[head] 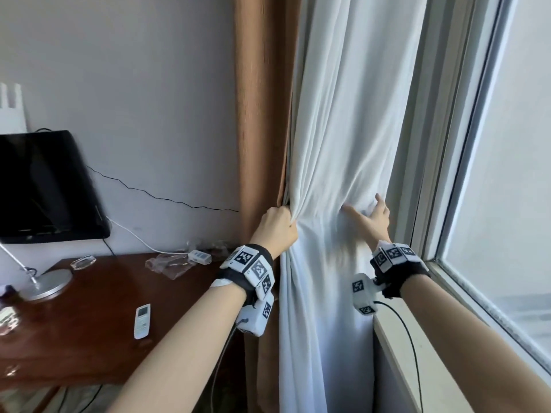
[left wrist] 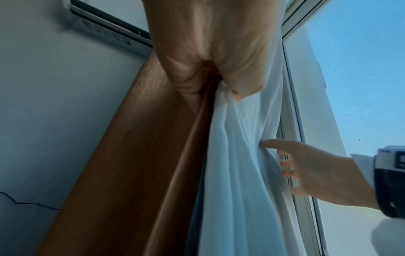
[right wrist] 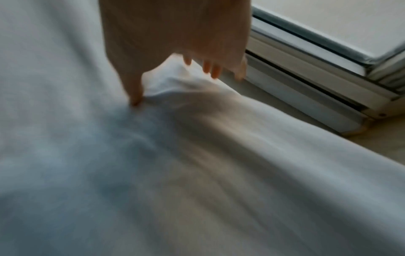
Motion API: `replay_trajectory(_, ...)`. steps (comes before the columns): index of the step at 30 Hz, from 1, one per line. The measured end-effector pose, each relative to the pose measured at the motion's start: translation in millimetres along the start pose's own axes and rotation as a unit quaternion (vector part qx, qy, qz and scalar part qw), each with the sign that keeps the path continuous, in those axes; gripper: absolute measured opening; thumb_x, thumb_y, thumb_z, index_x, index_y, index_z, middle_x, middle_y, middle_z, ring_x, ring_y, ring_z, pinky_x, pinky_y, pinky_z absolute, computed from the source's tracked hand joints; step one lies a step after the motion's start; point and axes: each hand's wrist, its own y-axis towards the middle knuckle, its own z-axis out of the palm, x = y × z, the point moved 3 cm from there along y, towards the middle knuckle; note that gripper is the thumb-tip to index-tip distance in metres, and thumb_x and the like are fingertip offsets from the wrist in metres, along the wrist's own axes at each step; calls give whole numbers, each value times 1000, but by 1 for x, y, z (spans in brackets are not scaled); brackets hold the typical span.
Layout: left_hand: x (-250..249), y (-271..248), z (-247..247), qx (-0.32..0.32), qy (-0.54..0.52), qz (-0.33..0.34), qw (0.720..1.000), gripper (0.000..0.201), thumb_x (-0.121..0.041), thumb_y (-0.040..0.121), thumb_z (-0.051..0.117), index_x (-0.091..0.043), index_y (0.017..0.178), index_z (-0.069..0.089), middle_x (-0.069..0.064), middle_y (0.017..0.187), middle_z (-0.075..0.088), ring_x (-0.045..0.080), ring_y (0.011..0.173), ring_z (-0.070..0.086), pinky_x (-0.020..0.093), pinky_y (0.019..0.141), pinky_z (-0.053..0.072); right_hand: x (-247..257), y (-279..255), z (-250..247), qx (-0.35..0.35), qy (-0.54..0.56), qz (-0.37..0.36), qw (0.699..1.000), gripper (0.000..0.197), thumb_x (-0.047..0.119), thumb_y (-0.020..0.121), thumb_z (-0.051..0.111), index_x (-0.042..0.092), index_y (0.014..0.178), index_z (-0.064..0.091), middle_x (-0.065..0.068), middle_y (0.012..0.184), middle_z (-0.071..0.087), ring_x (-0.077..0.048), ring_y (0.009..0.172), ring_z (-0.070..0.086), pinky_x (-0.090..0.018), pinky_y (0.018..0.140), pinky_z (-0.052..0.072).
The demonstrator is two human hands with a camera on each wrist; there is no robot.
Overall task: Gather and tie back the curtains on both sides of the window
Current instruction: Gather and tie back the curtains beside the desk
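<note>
The white sheer curtain (head: 337, 138) hangs down the middle of the head view, half gathered. My left hand (head: 278, 225) grips a bunch of its left edge at waist height; in the left wrist view the hand (left wrist: 210, 57) is curled round that fold of white curtain (left wrist: 236, 155). My right hand (head: 368, 211) lies against the curtain's right edge, thumb pressed on the front and fingers spread straight towards the window. In the blurred right wrist view the thumb (right wrist: 136, 100) dents the white curtain (right wrist: 197, 164). A brown curtain fold (head: 283, 162) hangs just left of the white one.
A wood-grain panel (head: 262, 84) stands between curtain and wall. The window (head: 507, 174) and its sill (head: 396, 338) are on the right. At the left a dark wooden desk (head: 185, 299) carries a remote (head: 142, 321) and a lamp base (head: 47, 284), below a black screen (head: 44, 186).
</note>
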Motion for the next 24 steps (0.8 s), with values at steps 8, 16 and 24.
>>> replay_trajectory(8, 4, 10, 9, 2, 14, -1, 1000, 19, -10, 93, 44, 5, 96, 56, 32, 104, 57, 50, 100, 55, 43, 82, 46, -3, 6, 38, 96, -18, -35, 995, 27, 30, 96, 56, 4, 101, 62, -10, 96, 67, -20, 82, 60, -30, 73, 46)
replay_trajectory(16, 7, 15, 8, -21, 28, -16, 999, 21, -2, 89, 41, 6, 101, 56, 32, 106, 57, 50, 100, 54, 45, 82, 46, -2, -36, 14, 29, -230, -125, 965, 44, 33, 104, 35, -2, 82, 49, -33, 85, 60, -47, 79, 56, -37, 64, 34)
replay_trajectory(24, -10, 15, 18, 22, -82, -76, 994, 22, -18, 87, 54, -1, 99, 59, 19, 109, 59, 38, 100, 59, 41, 84, 53, 9, -128, 47, 7, -370, -279, 886, 65, -8, 78, 55, -6, 140, 34, -13, 80, 61, -28, 58, 59, -30, 51, 44)
